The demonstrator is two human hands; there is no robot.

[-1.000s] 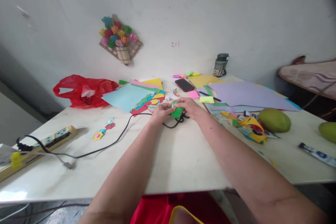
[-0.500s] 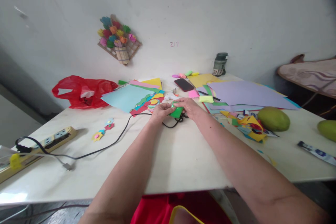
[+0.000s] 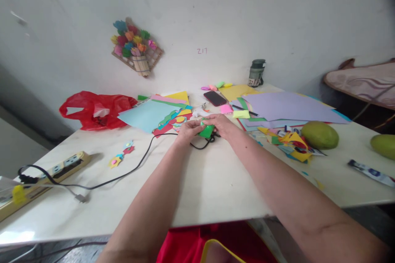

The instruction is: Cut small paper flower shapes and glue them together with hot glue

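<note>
Both hands meet over the middle of the table. A small shiny green packet is pinched between them, much like the coloured packets lying farther back. My left hand is closed on its left side, and my right hand has its fingers closed over the top right. Part of the packet is hidden by the fingers. Just behind the hands lies a white glue gun, partly covered. A black cord runs beneath the hands toward the left. Pink and yellow packets lie beyond my right hand.
Paper sheets and a red plastic bag lie left. A power strip sits at the left edge. Right are a phone, purple paper, paper scraps, a green fruit and a tumbler.
The view has shifted slightly. Both hands keep hold of the green packet in nearly the same place, with little visible finger movement.
</note>
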